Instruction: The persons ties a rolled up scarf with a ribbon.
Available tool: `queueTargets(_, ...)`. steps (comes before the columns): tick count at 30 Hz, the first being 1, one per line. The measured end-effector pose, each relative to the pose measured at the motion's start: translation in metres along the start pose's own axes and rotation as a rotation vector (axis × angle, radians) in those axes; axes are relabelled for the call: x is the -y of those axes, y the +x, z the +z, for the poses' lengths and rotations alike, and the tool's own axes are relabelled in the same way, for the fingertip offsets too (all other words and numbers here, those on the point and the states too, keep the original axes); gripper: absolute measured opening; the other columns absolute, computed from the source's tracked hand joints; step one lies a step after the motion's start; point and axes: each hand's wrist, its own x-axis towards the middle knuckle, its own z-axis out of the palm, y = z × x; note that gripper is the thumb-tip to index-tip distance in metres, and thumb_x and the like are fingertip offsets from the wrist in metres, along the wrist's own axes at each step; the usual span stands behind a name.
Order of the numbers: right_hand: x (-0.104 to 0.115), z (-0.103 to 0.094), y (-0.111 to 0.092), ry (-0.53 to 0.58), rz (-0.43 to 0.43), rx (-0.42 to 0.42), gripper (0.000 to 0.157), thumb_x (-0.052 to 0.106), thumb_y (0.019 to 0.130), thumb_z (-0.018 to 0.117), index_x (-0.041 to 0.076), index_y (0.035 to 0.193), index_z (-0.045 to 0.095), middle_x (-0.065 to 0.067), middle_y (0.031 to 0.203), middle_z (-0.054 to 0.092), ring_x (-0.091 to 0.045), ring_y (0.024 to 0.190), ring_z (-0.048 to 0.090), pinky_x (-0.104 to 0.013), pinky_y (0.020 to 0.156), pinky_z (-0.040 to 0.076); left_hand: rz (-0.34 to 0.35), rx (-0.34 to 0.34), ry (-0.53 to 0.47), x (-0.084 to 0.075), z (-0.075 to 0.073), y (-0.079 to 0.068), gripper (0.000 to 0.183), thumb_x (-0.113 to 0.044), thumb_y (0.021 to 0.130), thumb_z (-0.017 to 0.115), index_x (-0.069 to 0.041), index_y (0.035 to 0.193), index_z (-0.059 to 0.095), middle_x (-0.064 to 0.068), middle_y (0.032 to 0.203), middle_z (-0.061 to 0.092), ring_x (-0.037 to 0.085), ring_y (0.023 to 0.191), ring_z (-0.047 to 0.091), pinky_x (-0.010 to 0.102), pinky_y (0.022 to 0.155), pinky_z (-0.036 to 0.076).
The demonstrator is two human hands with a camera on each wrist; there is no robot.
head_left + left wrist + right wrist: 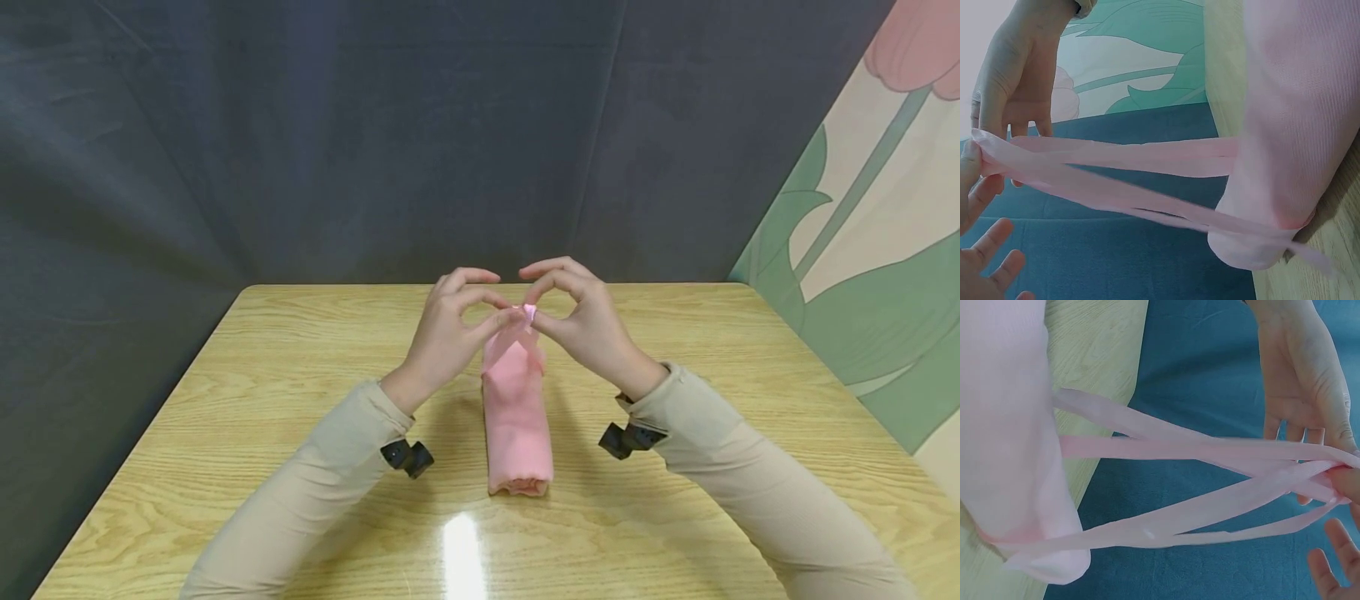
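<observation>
A pink rolled cloth point(517, 417) lies lengthwise on the table, its spiral end towards me. Around its far part runs a pink ribbon point(1116, 181), whose strands rise taut from the roll to my fingertips. With thumb and index finger, my left hand point(450, 329) pinches the ribbon above the roll's far end. Close beside it, my right hand point(588, 321) pinches the ribbon too, fingertips almost meeting the left ones. In the right wrist view, several ribbon strands point(1210, 515) cross and gather at the fingers. The exact crossing between the fingertips is partly hidden.
The wood-grain table point(247, 400) carries the roll. Behind it hangs a dark cloth backdrop point(450, 125). A wall with a painted tulip point(862, 292) borders the right side. Small black cameras point(405, 457) are strapped to both wrists.
</observation>
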Motion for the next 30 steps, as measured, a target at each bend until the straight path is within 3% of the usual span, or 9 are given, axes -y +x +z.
queueTargets(13, -0.0001, -0.0012, -0.0006, 0.001, 0.016, -0.022, 0.010, -0.005, 0.077, 0.070, 0.001, 0.078, 0.062, -0.016, 0.112, 0.061, -0.029, 0.110, 0.054, -0.044, 0.099, 0.040, 0.049, 0.083, 0.014, -0.0017, 0.0001, 0.0017, 0.023, -0.021, 0.084, 0.068, -0.005, 0.100, 0.073, 0.009, 0.118, 0.060, 0.024, 0.115, 0.050, 0.043, 0.099, 0.039)
queueTargets(20, 0.0003, -0.0028, -0.0007, 0.002, -0.020, -0.024, 0.009, -0.004, 0.076, 0.071, 0.000, 0.084, 0.068, -0.016, 0.112, 0.061, -0.027, 0.109, 0.053, -0.043, 0.097, 0.041, 0.077, 0.069, 0.029, -0.0010, -0.0018, 0.0025, 0.022, -0.020, 0.084, 0.068, -0.004, 0.098, 0.073, 0.008, 0.116, 0.061, 0.024, 0.113, 0.051, 0.042, 0.096, 0.041)
queueTargets(30, -0.0019, -0.0047, 0.0013, -0.036, -0.068, -0.048, 0.013, -0.004, 0.078, 0.070, -0.001, 0.090, 0.069, -0.017, 0.109, 0.063, -0.027, 0.108, 0.055, -0.041, 0.096, 0.042, 0.066, 0.046, 0.026, -0.0031, -0.0055, 0.0053, 0.020, -0.020, 0.085, 0.067, -0.005, 0.097, 0.073, 0.009, 0.115, 0.060, 0.024, 0.112, 0.051, 0.041, 0.096, 0.041)
